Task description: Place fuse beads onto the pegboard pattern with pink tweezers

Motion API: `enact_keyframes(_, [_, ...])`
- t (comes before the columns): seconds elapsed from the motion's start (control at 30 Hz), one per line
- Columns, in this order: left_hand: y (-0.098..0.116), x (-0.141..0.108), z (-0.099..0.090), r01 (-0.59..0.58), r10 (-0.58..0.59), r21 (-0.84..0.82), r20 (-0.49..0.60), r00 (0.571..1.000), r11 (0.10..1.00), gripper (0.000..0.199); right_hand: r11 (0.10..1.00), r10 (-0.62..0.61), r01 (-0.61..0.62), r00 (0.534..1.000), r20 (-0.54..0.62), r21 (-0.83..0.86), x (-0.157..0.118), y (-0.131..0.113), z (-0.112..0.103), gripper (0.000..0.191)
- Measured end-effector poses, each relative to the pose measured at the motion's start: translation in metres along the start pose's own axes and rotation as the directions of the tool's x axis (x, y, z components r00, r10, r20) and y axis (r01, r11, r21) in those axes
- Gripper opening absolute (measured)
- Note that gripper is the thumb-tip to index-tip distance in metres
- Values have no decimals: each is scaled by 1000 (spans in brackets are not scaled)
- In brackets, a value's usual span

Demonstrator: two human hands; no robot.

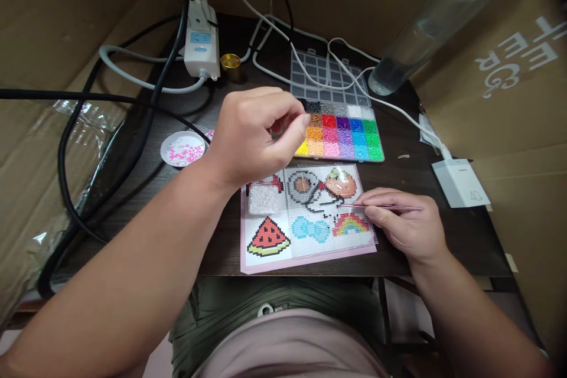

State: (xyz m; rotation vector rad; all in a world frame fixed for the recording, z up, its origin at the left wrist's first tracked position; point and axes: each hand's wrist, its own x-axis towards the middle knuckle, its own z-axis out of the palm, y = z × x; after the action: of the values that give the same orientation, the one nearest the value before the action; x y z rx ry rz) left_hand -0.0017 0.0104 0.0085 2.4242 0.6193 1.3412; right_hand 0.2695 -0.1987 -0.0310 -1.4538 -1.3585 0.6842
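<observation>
My right hand (407, 224) grips slim pink tweezers (390, 208), their tips over a clear pegboard (310, 248). Black beads there form a partial outline (319, 204), with several loose ones just below it. My left hand (261, 130) is raised in front of the compartment bead box (378, 156), thumb and forefinger pinched together near its black beads (313, 107); what they hold, if anything, is too small to make out. Under the pegboard lies a pattern sheet (261, 261) with a watermelon and other pixel designs. A small clear box of white beads (263, 198) rests on the sheet.
A white dish (166, 150) of pink and white beads stands left, beside a gold cup (231, 65). Behind are a power strip (201, 41) and tangled cables. A tall clear bottle (425, 29) and a white charger (460, 183) are right. Cardboard walls enclose the table.
</observation>
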Motion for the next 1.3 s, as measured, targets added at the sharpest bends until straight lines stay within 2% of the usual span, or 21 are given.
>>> enact_keyframes(0.33, [-1,0,-2,-23,22,-43,-16,1000,999,24,997,-81,81,997,12,17,1,-2,2,9])
enact_keyframes(0.63, [0,1,-1,-21,21,-18,-18,1000,1000,23,995,-90,89,996,8,51,3,-4,1,12])
enact_keyframes(0.87, [-1,-1,-2,-36,36,-14,-19,999,999,24,991,-109,100,988,113,89,3,-9,-2,18])
enact_keyframes(1.13, [-1,-1,-3,-27,27,-6,-16,1000,1000,24,985,-156,136,965,211,106,5,-13,0,6])
enact_keyframes(1.3, [-1,-1,-2,-13,13,11,4,1000,1000,25,987,-151,134,966,209,93,4,-13,0,5])
